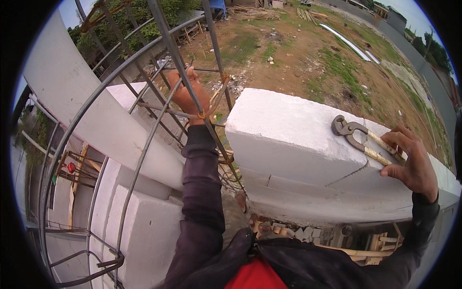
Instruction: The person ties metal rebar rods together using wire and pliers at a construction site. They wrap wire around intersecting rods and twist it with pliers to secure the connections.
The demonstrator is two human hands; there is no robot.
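My left hand [190,92] reaches inside a rebar cage [169,47] tied with rusty wire. Its fingers are curled around a thin steel bar [144,151], partly hidden by an upright bar in front. End-cutting pincers [355,135] with worn, pale-wrapped handles lie on top of a white block wall [281,115], jaws pointing left. At the handle ends is my right hand [413,162], fingers over the far handle and thumb along the near side. A jagged line runs down the wall's face below the pincers.
A smooth pale round column or pipe [86,90] slants behind the cage at left. More white blocks [144,220] stand below it. Broken blocks [306,233] and timber [382,244] lie beneath the wall. Beyond it is a dirt yard [288,65] with a long white strip [344,41].
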